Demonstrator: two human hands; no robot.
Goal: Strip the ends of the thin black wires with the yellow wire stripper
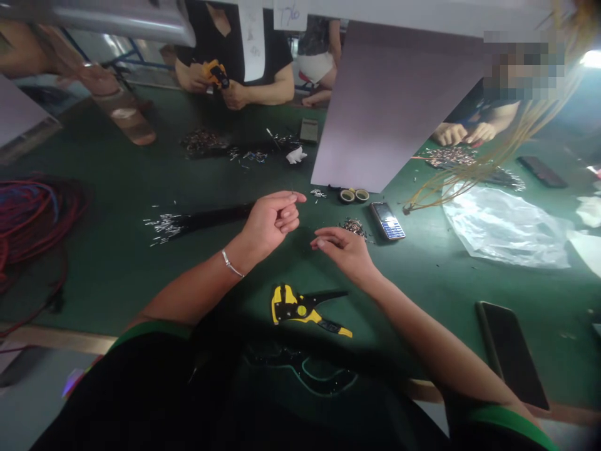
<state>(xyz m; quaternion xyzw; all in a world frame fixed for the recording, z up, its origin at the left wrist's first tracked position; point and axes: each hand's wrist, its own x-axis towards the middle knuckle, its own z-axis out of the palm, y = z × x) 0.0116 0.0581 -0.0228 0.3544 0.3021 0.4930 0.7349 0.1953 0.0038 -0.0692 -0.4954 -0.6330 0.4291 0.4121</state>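
Observation:
My left hand (272,219) is closed, thumb and index finger pinched together over the green table; what they hold, if anything, is too small to make out. Behind its wrist lies a bundle of thin black wires (206,219) with bright metal ends fanned out to the left. My right hand (346,249) is also closed in a pinch, a little apart from the left, beside a small pile of metal terminals (353,227). Whatever is between its fingertips cannot be seen clearly. Closer to me, a yellow and black wire stripper (300,310) lies flat.
Right of my hands are a keypad phone (387,220), tape rolls (354,195), a clear plastic bag (507,225) and a smartphone (511,354). Red cable coils (32,225) lie left. A white panel (394,100) stands ahead. Across the table, a co-worker holds a yellow tool (216,74).

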